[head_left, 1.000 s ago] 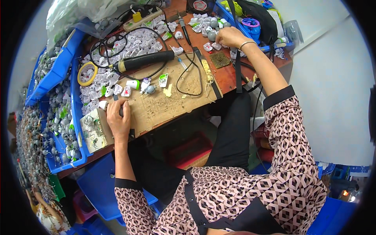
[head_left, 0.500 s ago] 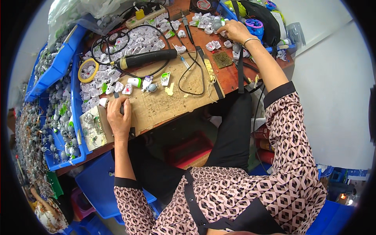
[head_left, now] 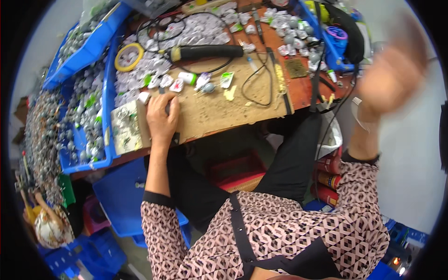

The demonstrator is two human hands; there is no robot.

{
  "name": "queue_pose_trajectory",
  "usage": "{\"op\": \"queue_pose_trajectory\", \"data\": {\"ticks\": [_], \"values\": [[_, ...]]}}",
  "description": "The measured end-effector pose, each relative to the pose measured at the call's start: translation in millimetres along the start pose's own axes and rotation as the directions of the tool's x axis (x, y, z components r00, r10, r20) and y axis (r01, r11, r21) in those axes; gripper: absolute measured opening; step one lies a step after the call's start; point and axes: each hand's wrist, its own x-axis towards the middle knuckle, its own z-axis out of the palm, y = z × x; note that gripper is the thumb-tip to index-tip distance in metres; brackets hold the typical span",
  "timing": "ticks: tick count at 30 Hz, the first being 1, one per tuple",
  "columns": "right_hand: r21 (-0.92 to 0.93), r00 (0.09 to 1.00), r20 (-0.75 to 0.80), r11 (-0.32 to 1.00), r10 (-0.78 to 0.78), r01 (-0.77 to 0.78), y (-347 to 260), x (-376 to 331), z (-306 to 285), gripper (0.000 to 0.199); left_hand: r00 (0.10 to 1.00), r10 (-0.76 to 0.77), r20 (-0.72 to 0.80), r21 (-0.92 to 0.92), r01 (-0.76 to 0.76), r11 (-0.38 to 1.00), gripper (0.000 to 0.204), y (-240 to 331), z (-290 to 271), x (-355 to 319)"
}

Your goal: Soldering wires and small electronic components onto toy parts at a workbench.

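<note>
Head view, left hand: the left hand [head_left: 162, 117] lies flat, palm down, on the front left corner of the brown board [head_left: 219, 105]; its fingers are spread and hold nothing that I can see. A dark small thing shows between thumb and fingers, too small to tell.

Head view, right hand: the right hand [head_left: 389, 79] is lifted in the air beyond the right edge of the table [head_left: 305, 91], well apart from the work. It is blurred, so I cannot tell if it is wide, narrow or holding something.

Small parts: a row of small white and green parts [head_left: 189, 81] lies along the back edge of the board, near the left fingertips but not touching them. A grey ball [head_left: 208, 87] sits among them.

Tool: a black handle [head_left: 205, 51] with its cable [head_left: 259, 79] lies behind the board, the cable looping over the board's right part.

Bins: blue bins [head_left: 86, 98] full of grey parts stand at the left edge of the table.

Risk, cable: in my judgement, the right hand coming down fast may catch the cable loop and drag the handle across the parts.

Risk, parts: the ball is free and may roll off the board if the board is pushed.

Risk, left hand: it leans near the front edge, so a slip could tip the board.
</note>
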Motion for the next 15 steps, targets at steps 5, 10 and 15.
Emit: {"op": "queue_pose_trajectory", "data": {"ticks": [5, 10, 15], "values": [[0.445, 0.98, -0.107, 0.89, 0.166, -0.102, 65.8, -18.9, -144.3, 0.02, 1.0, 0.004, 0.014, -0.046, -0.003, 0.999, 0.007, 5.6, 31.0, 14.5], [0.541, 0.973, -0.195, 0.841, 0.126, 0.0, 143.4, -25.3, -214.7, 0.02, 1.0, 0.015, 0.003, 0.001, -0.015, 1.0, 0.01, 1.8, 14.4, 19.7], [0.607, 0.935, -0.34, 0.736, -0.1, 0.299, 23.5, 58.9, -83.4, 0.02, 1.0, -0.005, 0.016, 0.005, 0.005, 1.0, 0.007, 0.9, 13.0, -2.2]]}}
